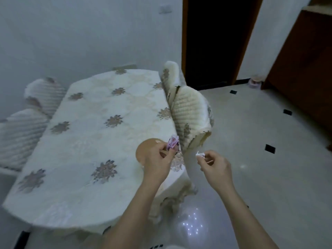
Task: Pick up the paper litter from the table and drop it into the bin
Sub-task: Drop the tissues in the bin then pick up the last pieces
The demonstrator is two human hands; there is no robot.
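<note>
My left hand (158, 163) is over the near right corner of the table (86, 159), fingers pinched on a small pink and white paper wrapper (172, 143). My right hand (214, 163) hovers past the table's edge, above the floor, and grips a crumpled white paper scrap (199, 155). A round tan object (146, 150) lies on the flowered tablecloth, partly behind my left hand. No bin shows in the frame.
A chair with a cream ribbed cover (190, 115) stands against the table's right side, with other covered chairs (23, 126) on the left. Pale tiled floor (260, 177) spreads to the right. A dark doorway (215, 38) and a wooden cabinet (305, 69) stand beyond.
</note>
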